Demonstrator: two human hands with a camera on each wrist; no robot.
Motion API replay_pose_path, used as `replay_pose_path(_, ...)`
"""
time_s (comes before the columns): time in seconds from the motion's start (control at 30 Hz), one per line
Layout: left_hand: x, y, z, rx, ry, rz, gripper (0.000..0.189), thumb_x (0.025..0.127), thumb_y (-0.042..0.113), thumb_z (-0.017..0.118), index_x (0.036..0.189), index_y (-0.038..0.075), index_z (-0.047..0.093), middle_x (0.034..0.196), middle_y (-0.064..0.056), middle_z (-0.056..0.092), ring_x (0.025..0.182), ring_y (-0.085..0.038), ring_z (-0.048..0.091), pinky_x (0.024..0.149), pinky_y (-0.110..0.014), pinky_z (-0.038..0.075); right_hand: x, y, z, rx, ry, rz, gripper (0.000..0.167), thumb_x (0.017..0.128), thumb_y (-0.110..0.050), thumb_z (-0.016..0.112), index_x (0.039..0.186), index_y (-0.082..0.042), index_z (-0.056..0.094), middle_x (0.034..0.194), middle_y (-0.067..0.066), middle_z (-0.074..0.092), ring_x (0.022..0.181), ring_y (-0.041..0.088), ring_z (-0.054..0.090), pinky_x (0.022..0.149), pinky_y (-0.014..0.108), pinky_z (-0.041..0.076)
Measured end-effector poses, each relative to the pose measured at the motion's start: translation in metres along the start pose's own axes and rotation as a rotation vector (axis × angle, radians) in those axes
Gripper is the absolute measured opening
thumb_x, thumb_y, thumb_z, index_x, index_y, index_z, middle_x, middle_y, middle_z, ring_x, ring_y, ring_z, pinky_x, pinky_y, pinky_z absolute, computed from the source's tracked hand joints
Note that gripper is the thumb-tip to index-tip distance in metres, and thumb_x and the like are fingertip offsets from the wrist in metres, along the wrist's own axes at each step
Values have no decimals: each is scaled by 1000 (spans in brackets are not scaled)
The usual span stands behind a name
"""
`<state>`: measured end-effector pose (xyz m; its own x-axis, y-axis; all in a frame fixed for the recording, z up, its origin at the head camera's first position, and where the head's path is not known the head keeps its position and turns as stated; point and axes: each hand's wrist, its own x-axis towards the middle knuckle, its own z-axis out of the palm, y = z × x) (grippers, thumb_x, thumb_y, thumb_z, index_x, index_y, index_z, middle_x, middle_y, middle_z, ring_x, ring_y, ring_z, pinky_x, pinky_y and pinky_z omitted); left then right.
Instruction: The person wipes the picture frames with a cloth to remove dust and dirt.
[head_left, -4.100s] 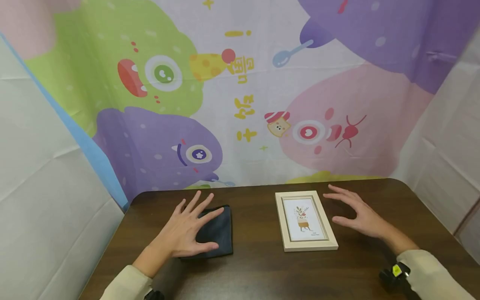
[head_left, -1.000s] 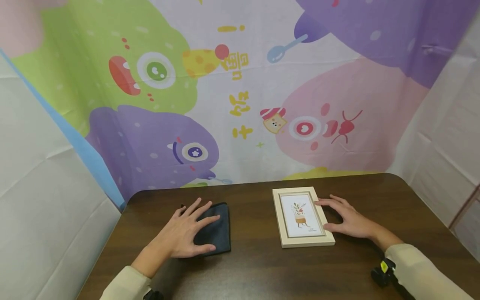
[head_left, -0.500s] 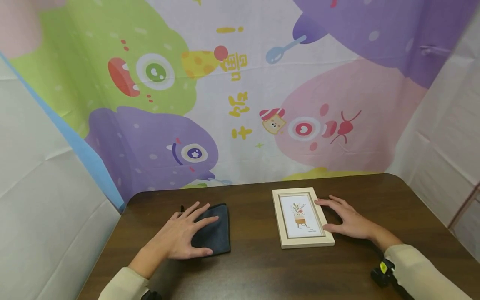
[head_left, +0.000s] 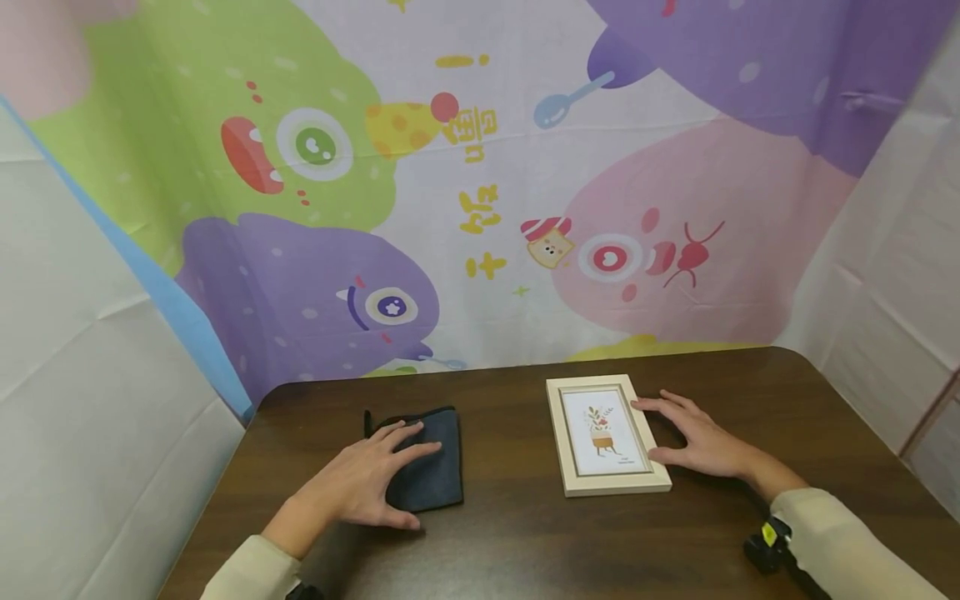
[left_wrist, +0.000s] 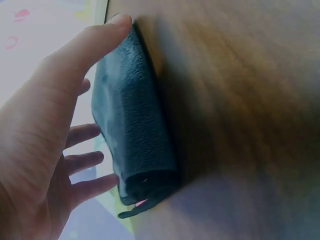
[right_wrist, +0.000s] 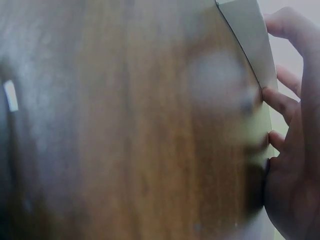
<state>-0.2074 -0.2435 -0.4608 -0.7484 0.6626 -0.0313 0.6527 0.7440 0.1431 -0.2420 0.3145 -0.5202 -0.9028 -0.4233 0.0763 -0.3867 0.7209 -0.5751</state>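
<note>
Your left hand (head_left: 352, 483) hides the left part of the cloth (head_left: 437, 471) in the head view, where the backdrop (head_left: 517, 183) is cut off at the top. The lettering (head_left: 626, 461) in the frame (head_left: 617, 485) is too small to read. Your left sleeve (head_left: 251, 571) and the black device (head_left: 305, 592) beside it run out past the bottom edge. In the right wrist view the table (right_wrist: 140, 125) is blurred and the frame cut by the top edge.
</note>
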Motion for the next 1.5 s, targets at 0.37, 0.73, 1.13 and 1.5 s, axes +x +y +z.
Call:
replay_pose_path(0.37, 6, 6, 1, 30, -86, -41, 76, 93, 40, 92, 162, 28, 61, 175, -17, 53, 157, -50, 54, 96, -64, 66, 0, -1, -1, 12, 6, -11, 77, 96, -38, 88, 163, -18, 55, 173, 23, 51, 162, 62, 28, 113, 95, 30)
replay_pose_path(0.73, 13, -34, 40, 55, 40, 172, 89, 93, -7, 82, 169, 28, 53, 167, -29, 57, 134, -55, 71, 53, -37, 48, -1, -1, -2, 19, 10, -36, 75, 97, -35, 88, 162, -15, 55, 173, 21, 52, 162, 63, 28, 114, 94, 28)
replay_pose_path(1.13, 12, -2, 11, 106, 72, 136, 65, 95, -13, 77, 152, 17, 70, 153, -31, 69, 40, -11, 40, 43, -20, 32, -2, 2, 1, 26, 38, -61, 76, 96, -34, 88, 162, -14, 56, 171, 22, 54, 162, 62, 29, 113, 94, 27)
replay_pose_path(1.5, 18, 4, -2, 285, 242, 129, 50, 94, -12, 74, 135, 16, 79, 123, -9, 85, 91, -27, 85, 63, -33, 65, -2, 1, 1, 37, 26, -47, 77, 96, -35, 88, 162, -13, 55, 171, 24, 52, 161, 64, 28, 113, 96, 26)
